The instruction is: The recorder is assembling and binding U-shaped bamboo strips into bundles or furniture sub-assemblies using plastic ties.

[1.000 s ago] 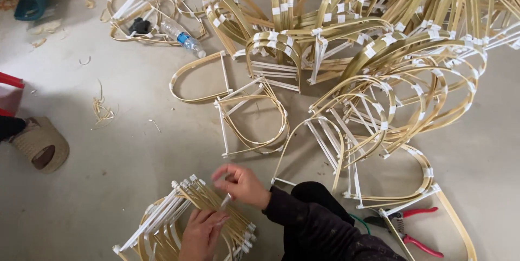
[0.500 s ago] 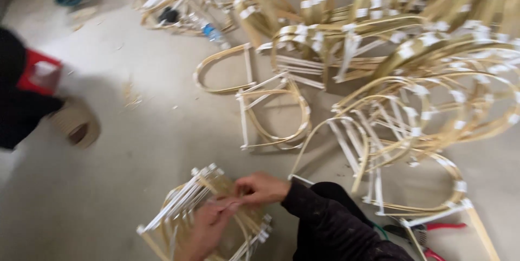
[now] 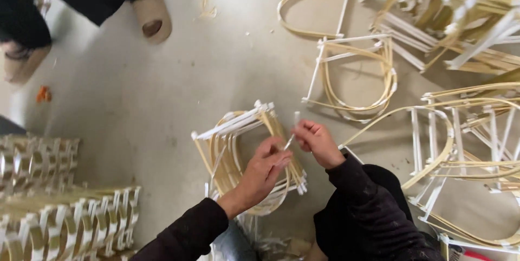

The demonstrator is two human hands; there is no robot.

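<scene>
A bundle of curved bamboo strip frames point(image 3: 238, 147) with white ties lies on the grey floor in front of me. My left hand point(image 3: 262, 171) presses down on the bundle's right side. My right hand point(image 3: 318, 142) sits just beside it and pinches a thin white strip point(image 3: 292, 131) that runs between the two hands. Both sleeves are dark.
Loose D-shaped bamboo frames point(image 3: 355, 76) lie to the right and a big pile point(image 3: 460, 17) at the top right. Stacked finished frames point(image 3: 65, 217) stand at the lower left. Another person's feet in tan slippers point(image 3: 151, 14) are at the top left. Red-handled pliers point(image 3: 476, 254) lie at the bottom right.
The view has swung left and closer, so the pile slid right and the stacked frames at left came into sight. Both hands stay on the bundle; the white strip is now raised between them.
</scene>
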